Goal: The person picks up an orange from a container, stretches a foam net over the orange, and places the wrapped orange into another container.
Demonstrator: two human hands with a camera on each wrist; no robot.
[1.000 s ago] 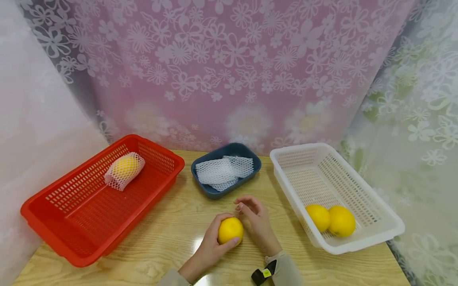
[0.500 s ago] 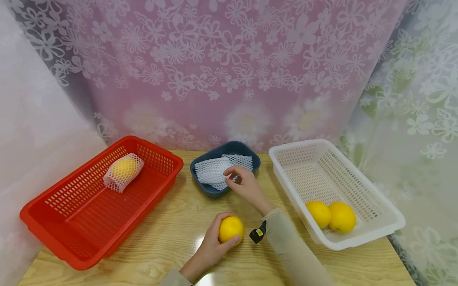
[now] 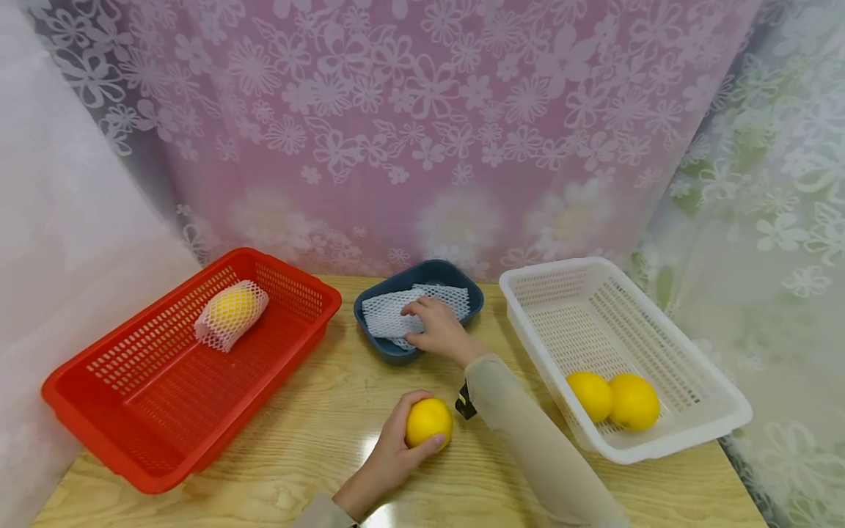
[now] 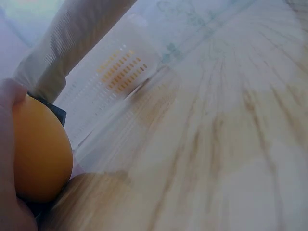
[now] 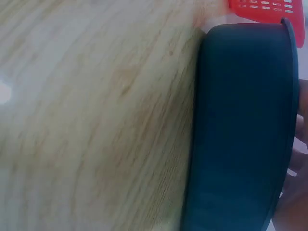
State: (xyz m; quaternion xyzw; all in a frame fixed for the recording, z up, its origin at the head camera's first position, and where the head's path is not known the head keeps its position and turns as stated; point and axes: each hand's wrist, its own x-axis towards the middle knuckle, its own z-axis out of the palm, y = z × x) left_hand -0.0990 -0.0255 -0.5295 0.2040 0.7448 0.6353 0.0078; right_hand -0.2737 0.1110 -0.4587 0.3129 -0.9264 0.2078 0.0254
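My left hand [image 3: 386, 460] grips a yellow orange [image 3: 428, 422] just above the table, thumb on the near side. In the left wrist view the same orange [image 4: 42, 151] fills the left edge. My right hand [image 3: 439, 328] reaches over a dark blue tray [image 3: 394, 357], thumb and fingers apart. White foam fruit nets [image 3: 383, 315] lie flat in that tray, partly covered by the hand; whether the fingertips touch them I cannot tell. In the right wrist view the tray's side [image 5: 243, 130] hides most of the right hand [image 5: 297, 187].
A red basket [image 3: 218, 440] on the left holds one orange in a foam net [image 3: 231, 314]. At the right stands a white basket [image 3: 680, 444] with two bare oranges [image 3: 634, 402]. Behind the wooden table [image 3: 297, 440] hangs a pink floral curtain [image 3: 422, 132].
My right hand has left the orange and moved forward to the dark blue tray, its fingers now over the nets. The left hand keeps the orange in nearly the same place.
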